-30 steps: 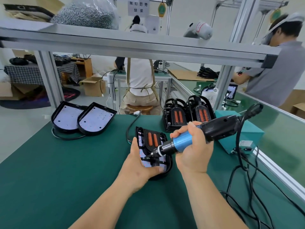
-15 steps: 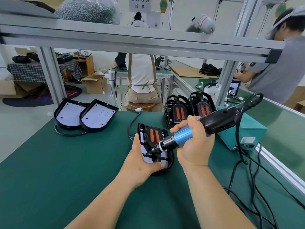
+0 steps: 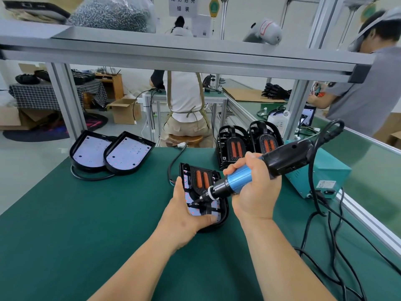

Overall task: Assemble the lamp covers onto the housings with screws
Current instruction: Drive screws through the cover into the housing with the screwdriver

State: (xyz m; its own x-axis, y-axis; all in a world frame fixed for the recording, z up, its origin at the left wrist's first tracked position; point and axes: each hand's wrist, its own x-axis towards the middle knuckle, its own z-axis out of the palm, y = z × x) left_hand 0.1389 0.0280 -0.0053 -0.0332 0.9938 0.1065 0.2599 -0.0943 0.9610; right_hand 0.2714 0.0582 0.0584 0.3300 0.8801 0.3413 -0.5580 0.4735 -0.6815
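A black lamp housing with a cover bearing two orange strips (image 3: 201, 181) lies on the green table (image 3: 86, 224) in the middle. My left hand (image 3: 184, 216) grips its near left edge, thumb on the rim. My right hand (image 3: 253, 192) holds a blue and black electric screwdriver (image 3: 258, 172), whose bit touches the lower left part of the cover. Two open housings with white LED boards (image 3: 112, 153) lie at the back left. Two assembled lamps (image 3: 247, 144) stand upright at the back right.
A teal power box (image 3: 321, 170) sits right of the screwdriver, with black cables (image 3: 325, 246) trailing over the table's right side. An aluminium frame shelf (image 3: 173, 53) crosses overhead, with a bag of screws (image 3: 112, 14) on it. People work at benches behind and to the right.
Hands, housing and screwdriver keep nearly the same pose. The view has tilted slightly, so everything sits a little higher in the frame than a second ago.
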